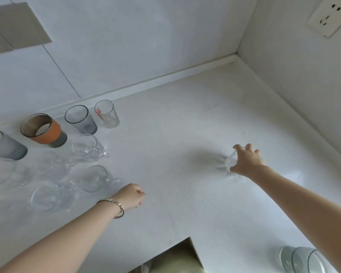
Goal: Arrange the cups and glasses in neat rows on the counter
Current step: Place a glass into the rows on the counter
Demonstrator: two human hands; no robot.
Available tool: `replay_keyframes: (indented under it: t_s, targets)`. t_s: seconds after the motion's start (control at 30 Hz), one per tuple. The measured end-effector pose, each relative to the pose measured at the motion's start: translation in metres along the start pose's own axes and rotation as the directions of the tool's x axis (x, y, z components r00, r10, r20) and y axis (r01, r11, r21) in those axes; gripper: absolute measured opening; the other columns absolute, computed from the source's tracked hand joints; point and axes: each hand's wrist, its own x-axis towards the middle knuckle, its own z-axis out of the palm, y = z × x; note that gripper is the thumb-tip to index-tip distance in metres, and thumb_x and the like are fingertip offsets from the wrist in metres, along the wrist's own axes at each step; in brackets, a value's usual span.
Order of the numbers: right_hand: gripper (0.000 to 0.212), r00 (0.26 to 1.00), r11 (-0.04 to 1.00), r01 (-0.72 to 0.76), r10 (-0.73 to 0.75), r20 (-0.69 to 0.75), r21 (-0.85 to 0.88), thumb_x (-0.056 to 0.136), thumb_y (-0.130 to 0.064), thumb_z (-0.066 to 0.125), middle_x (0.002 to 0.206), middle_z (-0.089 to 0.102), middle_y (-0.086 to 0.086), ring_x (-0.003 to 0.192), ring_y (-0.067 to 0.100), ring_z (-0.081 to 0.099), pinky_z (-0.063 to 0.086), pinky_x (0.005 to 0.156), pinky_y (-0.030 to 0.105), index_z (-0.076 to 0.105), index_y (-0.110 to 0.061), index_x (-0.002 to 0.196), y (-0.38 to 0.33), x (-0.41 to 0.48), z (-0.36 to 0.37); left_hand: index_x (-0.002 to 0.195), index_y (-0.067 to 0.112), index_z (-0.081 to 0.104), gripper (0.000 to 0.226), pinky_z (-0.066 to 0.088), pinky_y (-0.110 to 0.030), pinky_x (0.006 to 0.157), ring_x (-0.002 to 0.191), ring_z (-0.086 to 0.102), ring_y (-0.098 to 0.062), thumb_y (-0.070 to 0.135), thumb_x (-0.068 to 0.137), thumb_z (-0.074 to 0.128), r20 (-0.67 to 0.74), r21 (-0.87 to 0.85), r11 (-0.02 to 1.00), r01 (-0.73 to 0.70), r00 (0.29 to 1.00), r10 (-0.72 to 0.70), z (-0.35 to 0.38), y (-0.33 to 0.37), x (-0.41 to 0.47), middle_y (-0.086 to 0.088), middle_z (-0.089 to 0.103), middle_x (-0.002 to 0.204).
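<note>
On the white counter (175, 125) at the left stand several cups and glasses: a frosted grey tumbler (6, 145), a cup with an orange band (44, 131), a ribbed grey glass (81, 120), a clear glass with red print (106, 114), and clear handled mugs such as the front mug (96, 178). My right hand (246, 160) grips a small clear glass (229, 161) from above, right of the middle; the glass looks blurred. My left hand (131, 197), wearing a bracelet, rests as a loose fist beside the front mugs and holds nothing.
Clear glasses (301, 260) stand at the bottom right, partly behind my right forearm. The counter meets tiled walls at the back and right, with a wall socket (330, 16) at top right. A notch in the counter's front edge (177, 253) opens below.
</note>
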Motion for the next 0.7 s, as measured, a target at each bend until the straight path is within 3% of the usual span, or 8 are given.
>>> replay_keyframes:
  t_s: [0.17, 0.47, 0.6, 0.7]
  targets:
    - [0.072, 0.993, 0.991, 0.120, -0.121, -0.014, -0.058, 0.074, -0.027, 0.070, 0.130, 0.041, 0.007, 0.118, 0.031, 0.042, 0.045, 0.076, 0.031, 0.037, -0.027, 0.138, -0.033, -0.013, 0.001, 0.068, 0.017, 0.050, 0.023, 0.036, -0.020, 0.054, 0.060, 0.057, -0.011, 0.012, 0.089, 0.043, -0.004, -0.103, 0.991, 0.088, 0.996, -0.089, -0.010, -0.039, -0.020, 0.003, 0.059, 0.068]
    - [0.079, 0.903, 0.903, 0.429, -0.429, -0.018, -0.020, 0.070, -0.026, 0.076, 0.133, 0.045, 0.007, 0.122, 0.030, 0.044, 0.044, 0.093, 0.036, 0.033, -0.015, 0.136, -0.190, -0.047, 0.010, 0.073, 0.017, 0.052, 0.017, 0.037, -0.021, 0.055, 0.062, 0.058, -0.012, 0.014, 0.088, 0.044, -0.080, -0.236, 0.951, 0.198, 0.972, -0.222, -0.049, -0.127, -0.055, 0.003, 0.061, 0.071]
    - [0.079, 0.850, 0.849, 0.524, -0.526, -0.015, -0.073, 0.069, -0.022, 0.077, 0.132, 0.041, 0.011, 0.121, 0.032, 0.046, 0.046, 0.090, 0.036, 0.035, -0.016, 0.137, -0.262, -0.049, 0.012, 0.073, 0.014, 0.052, 0.017, 0.039, -0.022, 0.057, 0.070, 0.059, -0.019, 0.013, 0.087, 0.043, -0.100, -0.242, 0.951, 0.194, 0.970, -0.223, -0.061, -0.153, -0.065, -0.002, 0.062, 0.075]
    - [0.081, 0.843, 0.839, 0.534, -0.539, -0.012, -0.105, 0.070, -0.021, 0.077, 0.132, 0.037, 0.013, 0.119, 0.032, 0.047, 0.046, 0.085, 0.036, 0.035, -0.017, 0.138, -0.302, -0.045, 0.016, 0.073, 0.012, 0.053, 0.016, 0.044, -0.026, 0.069, 0.073, 0.059, -0.022, 0.011, 0.085, 0.043, -0.108, -0.269, 0.947, 0.177, 0.971, -0.212, -0.064, -0.168, -0.067, -0.004, 0.063, 0.074]
